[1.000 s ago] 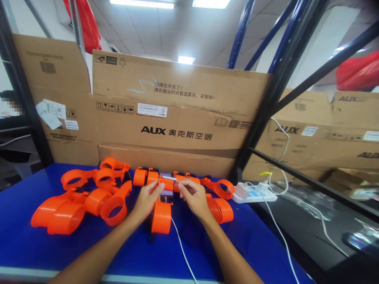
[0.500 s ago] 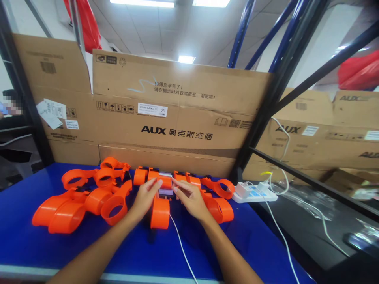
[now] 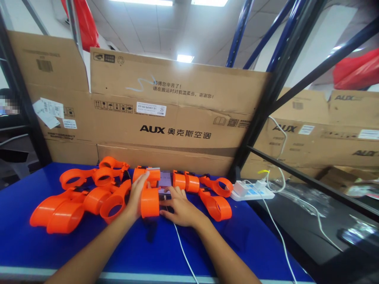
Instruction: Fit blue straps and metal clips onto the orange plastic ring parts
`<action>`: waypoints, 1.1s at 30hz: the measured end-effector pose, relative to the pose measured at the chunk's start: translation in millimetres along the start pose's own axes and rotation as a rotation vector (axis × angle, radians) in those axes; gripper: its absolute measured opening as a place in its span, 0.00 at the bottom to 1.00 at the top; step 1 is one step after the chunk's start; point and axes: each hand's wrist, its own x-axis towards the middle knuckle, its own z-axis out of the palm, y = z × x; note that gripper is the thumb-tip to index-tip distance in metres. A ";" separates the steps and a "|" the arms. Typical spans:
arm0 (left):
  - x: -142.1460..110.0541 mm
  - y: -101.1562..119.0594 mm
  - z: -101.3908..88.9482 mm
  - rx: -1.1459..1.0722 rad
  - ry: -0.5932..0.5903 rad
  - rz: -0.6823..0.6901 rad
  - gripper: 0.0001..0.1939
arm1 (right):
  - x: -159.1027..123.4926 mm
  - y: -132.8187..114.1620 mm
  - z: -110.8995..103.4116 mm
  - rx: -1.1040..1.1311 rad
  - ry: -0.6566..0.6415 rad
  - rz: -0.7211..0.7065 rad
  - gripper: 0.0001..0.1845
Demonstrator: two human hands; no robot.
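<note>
My left hand (image 3: 138,194) is closed round an orange plastic ring-shaped part (image 3: 150,203). Its wide band hangs towards me, and another orange piece (image 3: 154,174) shows beyond my thumb; I cannot tell if the two are joined. My right hand (image 3: 181,207) is open, its fingers spread over the near end of a phone (image 3: 165,180) that lies on the blue table. A fingertip is at the phone's lit screen, partly hidden by the hand. A white cable (image 3: 184,252) runs from near the phone towards me.
More orange ring parts lie left (image 3: 65,217) and right (image 3: 220,208) on the blue table (image 3: 118,256). A white power strip (image 3: 254,191) with plugs sits at the right edge. A cardboard sheet (image 3: 177,152) stands behind, beside a black rack post (image 3: 260,98).
My left hand has shifted left with the orange part, uncovering more of the phone. My right hand has moved down and spread its fingers over the phone's near end.
</note>
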 end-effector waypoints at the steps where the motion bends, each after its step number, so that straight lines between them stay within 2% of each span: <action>1: -0.9 -0.2 1.8 -0.014 0.030 0.001 0.26 | 0.3 0.4 1.1 -0.010 -0.014 0.011 0.19; 4: -2.2 -1.6 4.6 -0.011 0.062 0.015 0.24 | 1.8 2.5 2.9 -0.007 -0.020 0.021 0.16; 8: -0.6 -4.1 1.9 0.025 0.059 0.031 0.24 | 3.9 5.1 5.0 -0.008 0.070 0.047 0.12; 12: 0.3 -5.9 -0.2 0.054 0.052 0.030 0.24 | 5.7 7.6 10.2 -0.072 0.153 0.088 0.16; 19: -3.8 -9.3 5.2 0.134 0.002 0.047 0.25 | 11.8 10.5 19.8 -0.177 0.151 0.087 0.13; 23: -7.5 -8.2 7.4 0.151 -0.018 0.053 0.24 | 11.9 8.4 19.5 -0.173 0.201 0.088 0.09; 27: -7.5 -6.7 7.6 0.164 -0.012 0.071 0.24 | 9.9 6.7 12.0 -0.061 0.367 0.098 0.05; 33: -7.5 -6.6 9.8 0.180 -0.011 0.069 0.24 | 9.4 9.1 0.1 0.174 0.747 0.229 0.08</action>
